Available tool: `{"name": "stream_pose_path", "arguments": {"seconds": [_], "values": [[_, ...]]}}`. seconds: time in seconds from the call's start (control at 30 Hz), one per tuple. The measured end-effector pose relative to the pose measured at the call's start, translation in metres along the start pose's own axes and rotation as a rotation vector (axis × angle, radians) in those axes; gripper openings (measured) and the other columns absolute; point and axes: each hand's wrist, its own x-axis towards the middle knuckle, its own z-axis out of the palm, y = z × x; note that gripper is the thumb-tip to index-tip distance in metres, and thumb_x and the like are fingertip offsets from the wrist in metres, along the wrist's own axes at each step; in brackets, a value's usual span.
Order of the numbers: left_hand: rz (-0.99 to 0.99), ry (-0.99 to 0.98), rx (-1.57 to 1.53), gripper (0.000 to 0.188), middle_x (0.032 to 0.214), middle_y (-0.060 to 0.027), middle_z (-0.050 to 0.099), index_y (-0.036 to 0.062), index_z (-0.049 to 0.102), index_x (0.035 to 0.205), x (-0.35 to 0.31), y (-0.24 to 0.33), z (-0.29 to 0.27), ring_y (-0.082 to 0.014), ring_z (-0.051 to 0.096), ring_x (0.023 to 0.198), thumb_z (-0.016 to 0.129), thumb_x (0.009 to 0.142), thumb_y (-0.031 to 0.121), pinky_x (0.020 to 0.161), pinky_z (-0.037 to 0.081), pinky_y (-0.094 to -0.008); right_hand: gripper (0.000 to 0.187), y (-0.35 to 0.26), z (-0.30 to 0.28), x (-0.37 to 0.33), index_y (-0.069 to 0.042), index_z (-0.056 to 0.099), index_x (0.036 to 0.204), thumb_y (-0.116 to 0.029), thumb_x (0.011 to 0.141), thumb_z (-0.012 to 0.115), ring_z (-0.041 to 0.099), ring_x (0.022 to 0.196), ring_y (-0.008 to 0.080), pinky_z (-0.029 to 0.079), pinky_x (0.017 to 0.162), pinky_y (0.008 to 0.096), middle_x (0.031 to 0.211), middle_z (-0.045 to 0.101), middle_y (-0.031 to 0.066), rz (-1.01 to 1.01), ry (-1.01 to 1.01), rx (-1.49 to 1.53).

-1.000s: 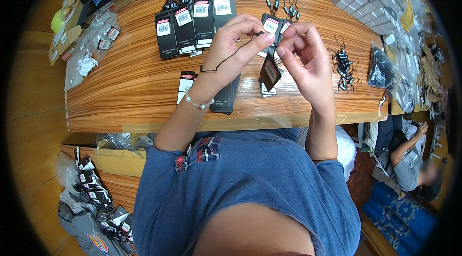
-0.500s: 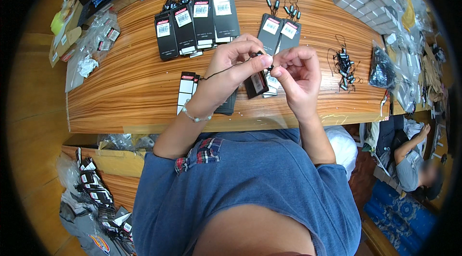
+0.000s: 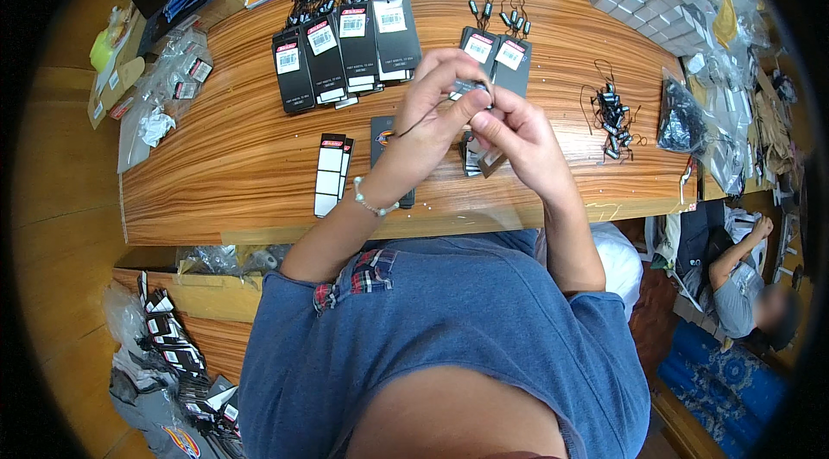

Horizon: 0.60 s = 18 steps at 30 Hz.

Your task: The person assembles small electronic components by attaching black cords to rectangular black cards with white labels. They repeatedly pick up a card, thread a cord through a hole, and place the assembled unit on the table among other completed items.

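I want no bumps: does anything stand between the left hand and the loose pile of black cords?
Yes: the right hand, just right of the left hand; past it, striped tabletop leads to the loose pile of black cords.

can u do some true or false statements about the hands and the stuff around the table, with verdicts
1. The two hands are wide apart, one at each end of the table. False: the left hand and right hand are together, above the table.
2. A beaded bracelet is on the left wrist. True.
3. The four dark tags at the upper left have no labels. False: the dark tags each show a white label.
4. A loose pile of black cords lies to the right of the right hand. True.
5. The blue shirt has sleeves down to the wrists. False: the blue shirt has short sleeves.
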Motion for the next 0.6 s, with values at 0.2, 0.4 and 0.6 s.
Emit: {"name": "stream_pose_path", "arguments": {"seconds": [0.2,0.4,0.6], "values": [[-0.198,-0.141,-0.221,0.048,0.111,-0.0101,0.048,0.0032,0.036,0.125,0.003,0.008,0.022,-0.0138,0.049,0.103,0.056,0.081,-0.001,0.086,0.044,-0.0269,0.017,0.005,-0.006,0.011,-0.007,0.054,0.086,-0.022,0.091,0.049,0.044,0.068,0.0052,0.036,0.062,0.0201,0.074,0.050,-0.0018,-0.282,0.391,0.270],[-0.269,-0.167,-0.176,0.046,0.102,-0.0099,0.054,-0.0001,0.037,0.124,0.030,0.000,0.017,-0.0142,0.054,0.097,0.051,0.081,-0.008,0.085,0.046,-0.0253,0.012,-0.005,-0.049,0.045,-0.006,0.052,0.083,-0.016,0.088,0.046,0.045,0.077,0.0096,0.034,0.069,0.0234,0.080,0.051,0.0005,-0.392,0.348,0.349],[-0.324,-0.150,-0.006,0.027,0.100,-0.0052,0.059,-0.0016,0.053,0.110,0.059,-0.039,-0.007,-0.0090,0.055,0.092,0.055,0.083,0.001,0.081,0.046,-0.0223,0.022,-0.042,-0.119,0.113,-0.014,0.048,0.077,-0.028,0.092,0.040,0.043,0.077,0.0100,0.033,0.072,0.0277,0.078,0.048,-0.0025,-0.336,0.232,0.280]]}}
